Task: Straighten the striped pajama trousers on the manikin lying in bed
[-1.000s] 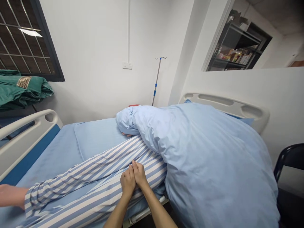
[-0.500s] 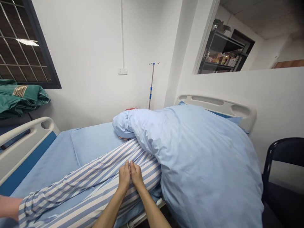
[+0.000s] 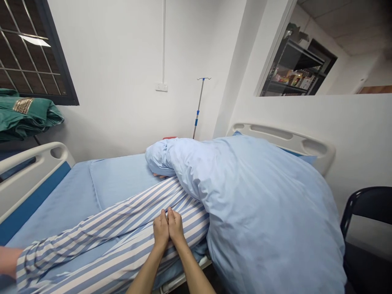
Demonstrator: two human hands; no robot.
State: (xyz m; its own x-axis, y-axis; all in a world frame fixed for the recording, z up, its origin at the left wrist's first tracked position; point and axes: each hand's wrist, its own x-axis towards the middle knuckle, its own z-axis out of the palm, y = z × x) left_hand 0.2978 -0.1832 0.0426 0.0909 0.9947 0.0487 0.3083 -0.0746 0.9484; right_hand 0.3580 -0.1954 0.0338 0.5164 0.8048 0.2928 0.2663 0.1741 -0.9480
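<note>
My left hand (image 3: 161, 229) and my right hand (image 3: 175, 226) are side by side, their thumb sides touching. Both have curled fingers, and whatever they may hold is hidden. They are over the thigh of blue-and-white striped trousers (image 3: 107, 218), worn by a person lying on the bed; I cannot tell whether they press on the cloth. A light blue quilt (image 3: 257, 204) covers the person's upper body, just right of my hands. Part of the person's hand (image 3: 159, 176) peeks out below the quilt's edge.
The bed has a pale blue sheet (image 3: 119, 175), a footboard (image 3: 33, 171) at left and a headboard (image 3: 284, 136) at right. An IV pole (image 3: 199, 98) stands behind it. A black chair (image 3: 367, 245) is at right, green fabric (image 3: 33, 116) at far left.
The view has shifted slightly, so the wall and window sit a little differently. My hands are closer together and remain over the same thigh. The quilt and legs look unchanged.
</note>
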